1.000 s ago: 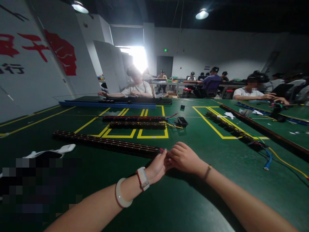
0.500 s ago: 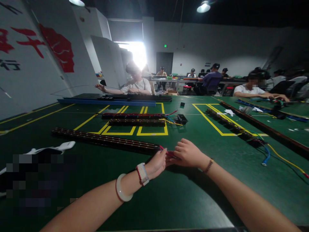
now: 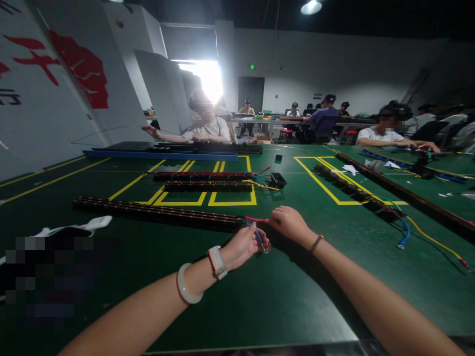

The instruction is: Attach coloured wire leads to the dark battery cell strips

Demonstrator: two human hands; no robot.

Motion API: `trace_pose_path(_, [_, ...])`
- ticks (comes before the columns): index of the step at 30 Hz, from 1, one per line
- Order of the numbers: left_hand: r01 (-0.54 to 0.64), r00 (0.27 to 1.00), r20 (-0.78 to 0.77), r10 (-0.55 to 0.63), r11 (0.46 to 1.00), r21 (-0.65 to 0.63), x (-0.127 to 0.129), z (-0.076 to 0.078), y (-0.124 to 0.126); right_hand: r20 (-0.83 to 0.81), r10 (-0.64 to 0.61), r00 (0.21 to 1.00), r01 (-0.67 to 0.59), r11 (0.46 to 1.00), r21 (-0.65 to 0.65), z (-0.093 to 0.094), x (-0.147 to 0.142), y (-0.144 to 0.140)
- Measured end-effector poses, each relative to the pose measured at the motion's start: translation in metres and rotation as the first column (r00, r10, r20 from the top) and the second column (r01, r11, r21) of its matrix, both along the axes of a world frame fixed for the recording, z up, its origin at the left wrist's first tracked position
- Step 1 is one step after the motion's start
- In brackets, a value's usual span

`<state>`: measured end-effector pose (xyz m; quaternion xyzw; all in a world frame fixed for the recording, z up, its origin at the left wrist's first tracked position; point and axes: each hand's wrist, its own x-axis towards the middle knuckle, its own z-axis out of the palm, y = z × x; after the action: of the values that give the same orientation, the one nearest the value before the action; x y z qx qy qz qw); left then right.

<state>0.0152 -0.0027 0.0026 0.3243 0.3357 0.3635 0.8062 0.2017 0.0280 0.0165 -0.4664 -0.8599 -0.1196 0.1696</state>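
left hand (image 3: 243,244): pinching blue wire (image 3: 259,237) | right hand (image 3: 289,223): pinching red wire (image 3: 255,219) | long strip (image 3: 156,212): likely stiff, light; wires limp, grip near ends | counter (image 3: 282,296)

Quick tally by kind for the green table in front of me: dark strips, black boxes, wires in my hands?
Long dark strips: 4
Small black boxes: 2
Wires held: red wire in right hand, blue wire in left hand: 2
Total: 8
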Motion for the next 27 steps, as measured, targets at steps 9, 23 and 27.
trace_pose_path(9, [0.063, 0.998, 0.02, -0.062, 0.996, -0.062, -0.006, -0.004, 0.006, -0.144, -0.101, 0.984, 0.091, 0.993, -0.073, -0.021, -0.002, 0.031])
trace_pose_path(23, [-0.009, 0.998, -0.054, 0.012, 0.998, 0.058, 0.0, 0.0, -0.005, -0.114, -0.085, 0.99, 0.082, 0.996, -0.027, -0.028, 0.003, 0.017])
trace_pose_path(27, [0.159, 0.93, -0.348, -0.115, 0.982, 0.101, -0.011, 0.007, 0.005, -0.103, -0.078, 0.992, 0.074, 0.996, -0.047, -0.026, 0.003, 0.017])
